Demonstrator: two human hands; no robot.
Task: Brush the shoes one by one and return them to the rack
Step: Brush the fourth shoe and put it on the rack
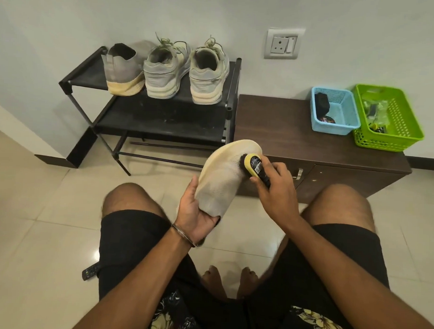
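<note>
Gripping the shoe [219,186], left hand [194,212] hides its opening; right hand [276,188] clasps brush [254,165].

Four shoes [221,179], one brush [256,167], two baskets [333,114], one rack [148,117].

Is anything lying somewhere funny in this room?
Yes. A black remote control lies on the floor tiles by the person's left leg, half hidden, where it might get stepped on. Nothing looks spilled or broken.
</note>
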